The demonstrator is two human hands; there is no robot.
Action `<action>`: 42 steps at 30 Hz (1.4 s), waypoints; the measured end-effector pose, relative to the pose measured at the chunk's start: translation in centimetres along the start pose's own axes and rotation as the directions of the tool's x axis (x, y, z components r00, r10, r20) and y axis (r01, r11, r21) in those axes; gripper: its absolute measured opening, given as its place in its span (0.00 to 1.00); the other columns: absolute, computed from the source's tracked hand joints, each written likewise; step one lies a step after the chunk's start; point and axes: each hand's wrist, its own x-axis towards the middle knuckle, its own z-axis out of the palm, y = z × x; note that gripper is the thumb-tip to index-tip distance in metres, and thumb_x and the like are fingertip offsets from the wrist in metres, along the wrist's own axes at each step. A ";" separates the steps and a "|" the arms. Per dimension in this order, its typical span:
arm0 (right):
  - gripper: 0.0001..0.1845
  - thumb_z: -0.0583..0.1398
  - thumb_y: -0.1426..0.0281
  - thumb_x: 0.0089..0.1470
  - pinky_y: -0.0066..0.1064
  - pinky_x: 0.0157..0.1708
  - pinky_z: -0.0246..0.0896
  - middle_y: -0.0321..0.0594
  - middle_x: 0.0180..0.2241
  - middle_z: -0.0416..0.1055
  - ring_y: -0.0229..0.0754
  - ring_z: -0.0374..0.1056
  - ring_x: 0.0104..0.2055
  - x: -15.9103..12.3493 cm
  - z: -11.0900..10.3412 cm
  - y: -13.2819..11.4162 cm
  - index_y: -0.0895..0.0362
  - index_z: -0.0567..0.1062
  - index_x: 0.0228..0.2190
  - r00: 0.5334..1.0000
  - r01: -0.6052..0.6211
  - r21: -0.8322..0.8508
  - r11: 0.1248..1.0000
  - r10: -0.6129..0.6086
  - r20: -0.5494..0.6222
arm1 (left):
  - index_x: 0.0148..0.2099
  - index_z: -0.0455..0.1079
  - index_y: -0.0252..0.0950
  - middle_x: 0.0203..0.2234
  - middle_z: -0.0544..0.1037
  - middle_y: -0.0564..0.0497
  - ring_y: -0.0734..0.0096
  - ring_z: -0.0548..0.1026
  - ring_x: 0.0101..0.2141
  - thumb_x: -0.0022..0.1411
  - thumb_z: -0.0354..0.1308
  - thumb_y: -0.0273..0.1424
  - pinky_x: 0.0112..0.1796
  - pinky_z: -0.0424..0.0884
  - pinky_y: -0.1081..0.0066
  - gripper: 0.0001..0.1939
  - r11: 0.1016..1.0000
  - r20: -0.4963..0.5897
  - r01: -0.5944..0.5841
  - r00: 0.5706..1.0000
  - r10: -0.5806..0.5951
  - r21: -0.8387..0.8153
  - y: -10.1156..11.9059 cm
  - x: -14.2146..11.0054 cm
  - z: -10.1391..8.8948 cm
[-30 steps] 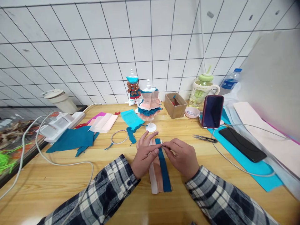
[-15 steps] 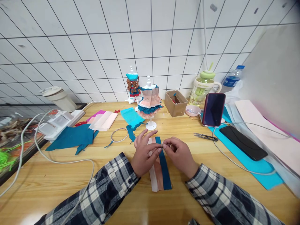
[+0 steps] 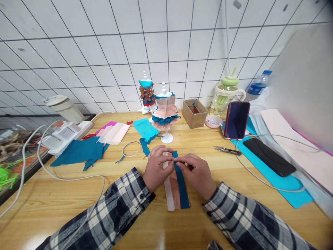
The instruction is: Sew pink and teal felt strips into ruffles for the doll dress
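My left hand (image 3: 158,170) and my right hand (image 3: 196,172) meet fingertip to fingertip over a layered strip of crepe paper. Both are pinched; whatever lies between the fingertips is too small to make out. Beneath them, the strip shows a pale pink band (image 3: 169,198), a darker peach band (image 3: 176,194) and a teal band (image 3: 183,191), lying lengthwise on the wooden table. Just beyond stands a small white dress form (image 3: 167,139) wearing a ruffled peach and teal paper dress (image 3: 166,109).
Behind is a second dressed form (image 3: 146,92). Thread snips (image 3: 227,150), a cardboard box (image 3: 195,116), a bead dish (image 3: 213,121) and a propped phone (image 3: 236,119) sit to the right. Left are teal paper (image 3: 78,152), a ring (image 3: 132,149), a power strip (image 3: 85,128) and a loose cable (image 3: 78,179).
My right hand has shifted left, and its fingertips now meet those of my left hand nearer the strip's middle. My left fingers have curled in more. The paper strip stays on the table.
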 end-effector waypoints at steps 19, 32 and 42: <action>0.02 0.59 0.72 0.52 0.26 0.27 0.55 0.35 0.28 0.70 0.36 0.64 0.27 0.3 0.6 0.0 0.55 0.72 0.29 1.000 0.023 -0.273 0.962 -0.027 -0.013 | 0.34 0.79 0.45 0.44 0.80 0.55 0.54 0.67 0.55 0.57 0.58 0.27 0.55 0.60 0.48 0.09 0.994 0.059 0.034 0.997 -0.041 0.105 1.1 -0.4 0.3; 0.07 0.58 0.65 0.48 0.25 0.20 0.47 0.29 0.19 0.58 0.32 0.52 0.20 0.6 1.3 0.9 0.56 0.69 0.25 0.944 -0.316 0.288 0.904 0.268 0.193 | 0.30 0.78 0.42 0.38 0.81 0.54 0.61 0.73 0.47 0.52 0.61 0.25 0.51 0.66 0.56 0.07 1.000 -0.013 -0.009 1.000 0.009 0.006 0.2 -1.0 0.3; 0.09 0.60 0.64 0.48 0.22 0.16 0.39 0.24 0.15 0.53 0.30 0.45 0.17 0.4 1.2 0.4 0.55 0.66 0.26 0.883 -0.469 0.594 0.653 0.348 0.314 | 0.30 0.78 0.42 0.37 0.81 0.53 0.63 0.74 0.45 0.54 0.59 0.24 0.51 0.67 0.57 0.09 0.996 -0.038 -0.007 0.999 0.003 -0.089 0.4 -1.4 -0.5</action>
